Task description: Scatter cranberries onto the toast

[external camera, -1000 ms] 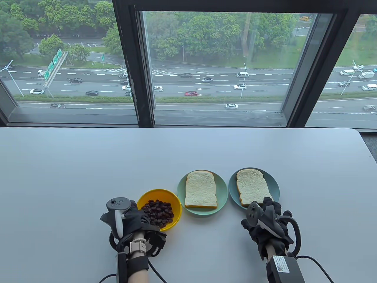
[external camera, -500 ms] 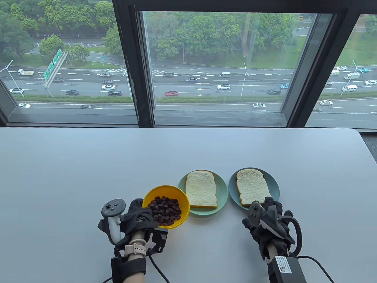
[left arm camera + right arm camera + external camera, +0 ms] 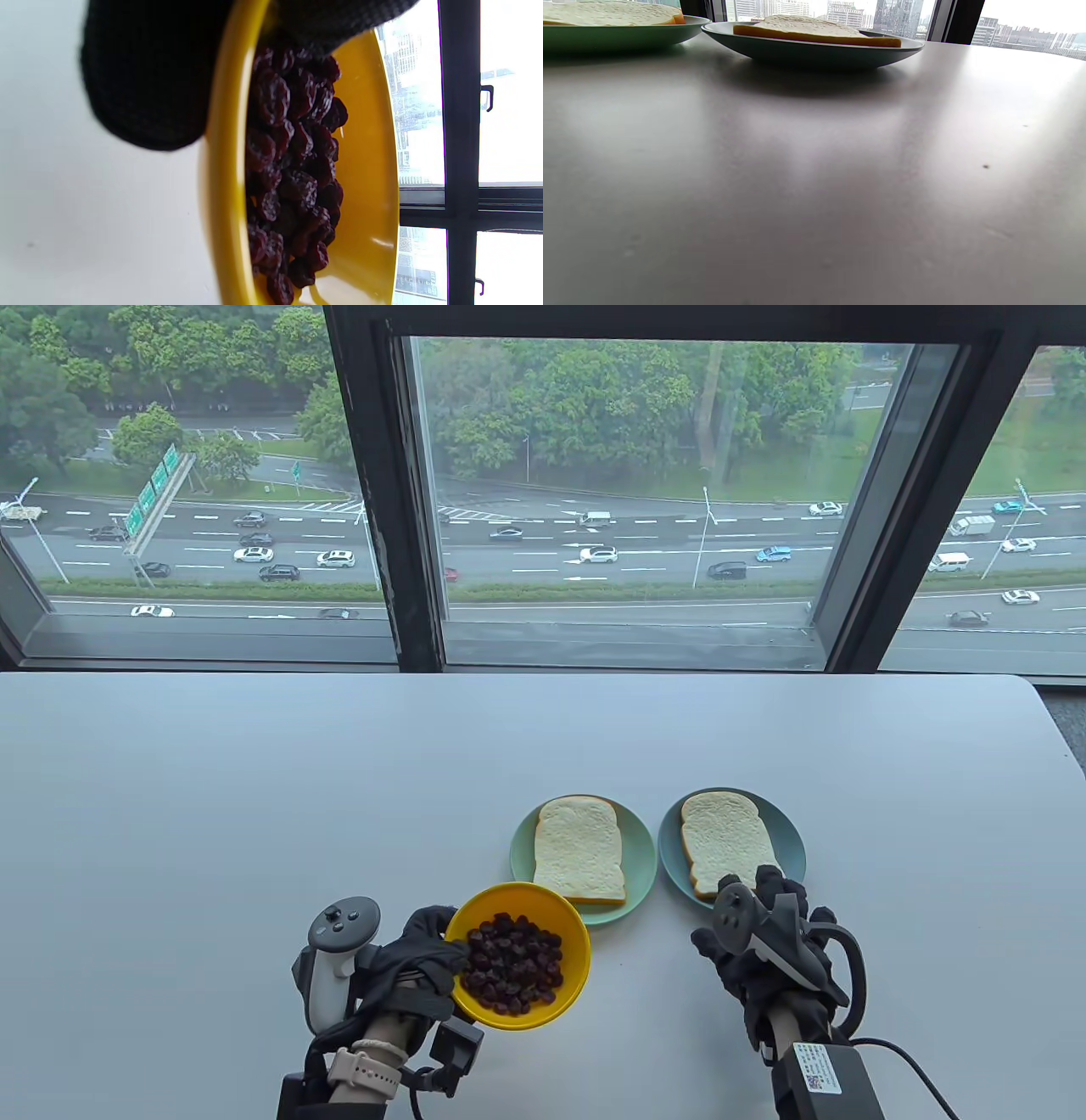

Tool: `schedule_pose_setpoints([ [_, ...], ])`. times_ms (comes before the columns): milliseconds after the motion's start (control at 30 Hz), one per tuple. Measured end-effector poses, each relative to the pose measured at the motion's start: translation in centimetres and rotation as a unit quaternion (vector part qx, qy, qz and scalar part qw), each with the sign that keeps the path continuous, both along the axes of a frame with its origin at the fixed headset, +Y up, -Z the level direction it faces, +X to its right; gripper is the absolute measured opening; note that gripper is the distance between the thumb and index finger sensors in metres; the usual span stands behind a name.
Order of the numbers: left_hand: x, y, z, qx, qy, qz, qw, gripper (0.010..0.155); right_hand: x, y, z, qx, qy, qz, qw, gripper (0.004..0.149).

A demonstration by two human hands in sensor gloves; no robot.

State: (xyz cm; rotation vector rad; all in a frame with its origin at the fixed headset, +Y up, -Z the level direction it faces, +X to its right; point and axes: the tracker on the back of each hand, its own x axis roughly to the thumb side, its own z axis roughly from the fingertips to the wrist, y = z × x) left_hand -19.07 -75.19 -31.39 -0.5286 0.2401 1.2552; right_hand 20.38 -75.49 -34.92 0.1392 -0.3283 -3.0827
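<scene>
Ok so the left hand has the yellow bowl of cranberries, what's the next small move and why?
Probably carry the yellow bowl forward over the nearer toast slice on the green plate. The left hand grips the bowl's rim and holds it short of that plate, the cranberries are all inside, and both slices look bare. The right hand rests idle by the blue plate.

Heaped in a round yellow plastic bowl (image 3: 519, 954), gripped at its left rim and tipped toward the near side: dark red, wrinkled dried cranberries (image 3: 512, 965). Lying flat just beyond, side by side: one pale square toast slice (image 3: 579, 850) on a round light-green plate (image 3: 641, 848), another toast slice (image 3: 726, 842) on a round blue-green plate (image 3: 791, 841).
</scene>
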Motion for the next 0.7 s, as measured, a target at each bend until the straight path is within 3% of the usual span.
schedule_pose_setpoints([
  [267, 2.2, -0.6, 0.4, -0.022, -0.043, -0.007, 0.999, 0.055, -3.9, 3.6, 0.4, 0.057, 0.081, -0.08, 0.992, 0.077],
  [533, 3.3, -1.1, 0.8, -0.035, -0.061, 0.009, 0.997, 0.056, -11.1, 7.6, 3.2, 0.103, 0.244, -0.131, 0.955, 0.078],
  [633, 3.4, -1.3, 0.8, -0.04, -0.059, 0.025, 0.997, 0.057, -14.2, 8.0, 4.4, 0.086, 0.31, -0.134, 0.937, 0.079],
  [700, 3.3, -1.1, 0.9, -0.041, -0.055, 0.039, 0.997, 0.057, -16.5, 7.4, 5.3, 0.033, 0.346, -0.115, 0.931, 0.081],
])
